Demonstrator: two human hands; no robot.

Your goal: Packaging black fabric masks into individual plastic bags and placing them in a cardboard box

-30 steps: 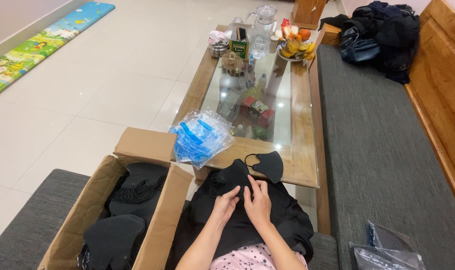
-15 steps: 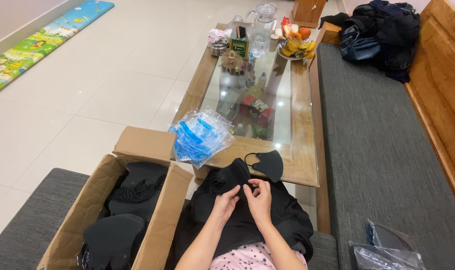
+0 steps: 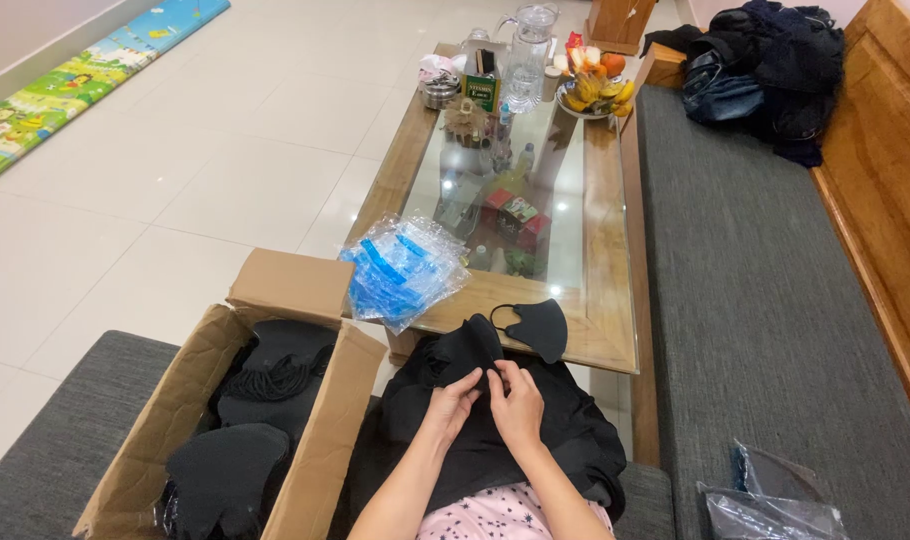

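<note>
My left hand (image 3: pixel 451 402) and my right hand (image 3: pixel 518 402) meet over a pile of black fabric face masks (image 3: pixel 575 440) on my lap. Both pinch one black mask (image 3: pixel 472 348) that stands up between the fingertips. A single black mask (image 3: pixel 541 328) with an ear loop lies on the near edge of the wood-framed glass coffee table (image 3: pixel 607 340), just beyond my hands. A stack of clear bags with blue strips (image 3: pixel 403 268) rests on the table's near left corner.
An open cardboard box (image 3: pixel 320 460) with black masks and cords stands at my left on a grey cushion (image 3: pixel 65 420). Grey sofa seat (image 3: pixel 765 300) at right carries dark clothes (image 3: pixel 765 60) and clear plastic packets (image 3: pixel 775 495). Jug, fruit and small items crowd the table's far end.
My fingers have shifted slightly along the held mask's top edge; the hands stay in the same place over the lap.
</note>
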